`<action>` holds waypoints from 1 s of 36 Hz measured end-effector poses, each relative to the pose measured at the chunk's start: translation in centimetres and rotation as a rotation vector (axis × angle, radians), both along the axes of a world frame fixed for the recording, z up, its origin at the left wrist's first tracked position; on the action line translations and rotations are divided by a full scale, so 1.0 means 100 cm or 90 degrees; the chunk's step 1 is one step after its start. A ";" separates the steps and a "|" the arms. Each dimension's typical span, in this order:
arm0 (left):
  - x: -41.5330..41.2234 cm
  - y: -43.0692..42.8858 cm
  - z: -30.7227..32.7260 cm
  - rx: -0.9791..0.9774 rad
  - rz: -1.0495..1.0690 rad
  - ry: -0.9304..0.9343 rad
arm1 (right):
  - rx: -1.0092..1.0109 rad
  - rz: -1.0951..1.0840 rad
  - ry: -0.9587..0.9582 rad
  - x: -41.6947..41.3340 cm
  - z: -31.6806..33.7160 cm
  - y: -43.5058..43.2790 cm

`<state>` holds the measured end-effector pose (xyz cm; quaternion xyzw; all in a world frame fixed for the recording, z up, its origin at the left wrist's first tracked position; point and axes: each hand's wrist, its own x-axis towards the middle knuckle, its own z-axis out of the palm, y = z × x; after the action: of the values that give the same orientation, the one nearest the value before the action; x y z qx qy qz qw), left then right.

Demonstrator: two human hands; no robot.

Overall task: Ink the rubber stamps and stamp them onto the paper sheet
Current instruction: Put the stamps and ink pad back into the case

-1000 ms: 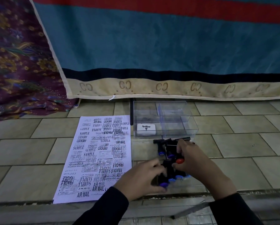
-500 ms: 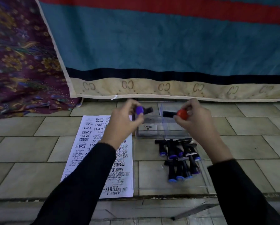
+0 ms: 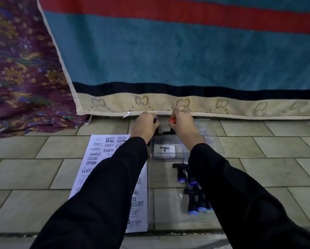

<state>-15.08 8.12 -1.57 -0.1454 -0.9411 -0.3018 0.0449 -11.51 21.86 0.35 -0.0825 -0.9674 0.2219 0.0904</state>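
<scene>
My left hand [image 3: 144, 124] grips a black stamp with a purple knob [image 3: 156, 120]. Beside it my right hand [image 3: 181, 121] grips a black stamp with a red knob [image 3: 172, 120]. Both stamps are held upright at the far end of a clear plastic box [image 3: 207, 136], their lower ends mostly hidden by my hands. A white Artline ink pad [image 3: 164, 151] lies closed in the box's near compartment. The paper sheet [image 3: 104, 151], covered in black stamp prints, lies left of the box, partly under my left sleeve.
Several black stamps with blue knobs [image 3: 193, 203] lie on a clear lid on the tiled floor, between my forearms. A teal, red and cream blanket [image 3: 186, 56] hangs just behind the box. Purple patterned cloth [image 3: 21, 74] lies at the far left.
Both hands lifted a stamp each from the pile near me, then carried them away to the far end of the clear box, where they now point downward.
</scene>
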 end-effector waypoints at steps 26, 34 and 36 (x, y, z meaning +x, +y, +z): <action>0.009 0.023 -0.001 -0.527 0.014 0.034 | 0.198 0.061 -0.157 -0.004 -0.010 -0.008; 0.016 0.006 0.007 -0.292 -0.001 0.070 | 0.082 0.044 -0.094 0.005 -0.003 -0.001; 0.028 -0.003 0.006 -0.198 -0.023 0.116 | 0.035 0.036 -0.040 0.019 0.000 0.006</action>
<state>-12.25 7.81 -0.99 -0.1940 -0.9658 -0.1388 0.1016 -9.64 22.45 0.39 -0.0592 -0.9775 0.1947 0.0556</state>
